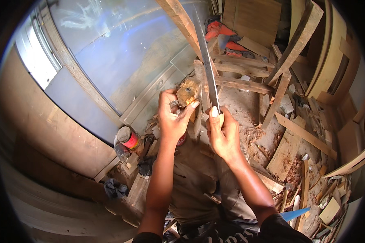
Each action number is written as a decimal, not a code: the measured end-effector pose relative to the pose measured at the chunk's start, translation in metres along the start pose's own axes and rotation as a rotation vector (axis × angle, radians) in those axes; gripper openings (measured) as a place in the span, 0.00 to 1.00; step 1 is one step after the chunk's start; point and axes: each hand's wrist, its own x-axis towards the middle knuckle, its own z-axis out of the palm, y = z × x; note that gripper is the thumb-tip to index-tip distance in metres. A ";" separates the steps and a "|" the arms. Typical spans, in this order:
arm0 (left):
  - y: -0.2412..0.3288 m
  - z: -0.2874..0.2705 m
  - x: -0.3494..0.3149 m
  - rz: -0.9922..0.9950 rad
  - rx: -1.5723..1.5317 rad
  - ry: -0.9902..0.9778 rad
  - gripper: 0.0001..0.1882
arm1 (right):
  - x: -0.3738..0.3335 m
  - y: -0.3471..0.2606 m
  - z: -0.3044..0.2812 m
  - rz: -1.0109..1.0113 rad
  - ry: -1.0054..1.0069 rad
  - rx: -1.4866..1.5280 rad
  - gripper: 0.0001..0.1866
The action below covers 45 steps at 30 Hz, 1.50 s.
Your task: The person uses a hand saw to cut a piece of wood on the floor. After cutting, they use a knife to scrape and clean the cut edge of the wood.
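Upright in my right hand (224,133) is a long, narrow metal blade (209,73), tapering to a tip at the top of the view. The fingers wrap its lower end, with the thumb laid along it. To its left, my left hand (174,113) is closed at the near end of a rough wooden block (188,91) with a dark spot on its face. The left thumb presses by a splintered yellowish patch. A small grey scrap (174,104) shows at the curled fingers. The blade stands apart from the block.
A wooden frame (243,83) with slanting legs stands ahead on the right. A large bluish panel (121,52) leans at the left. Below it stands a tin with a red label (129,138). Offcuts and planks (288,146) litter the floor at right, near a blue strip (295,214).
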 end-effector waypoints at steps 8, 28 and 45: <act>0.015 -0.005 -0.018 0.077 -0.028 0.036 0.17 | -0.006 -0.020 -0.001 -0.108 -0.110 -0.152 0.26; 0.006 -0.017 -0.025 0.142 0.272 0.105 0.14 | -0.012 -0.011 0.010 -0.165 -0.122 -0.153 0.23; -0.047 -0.027 -0.050 -0.032 -0.012 -0.138 0.40 | -0.033 0.018 0.006 -0.067 -0.285 0.009 0.22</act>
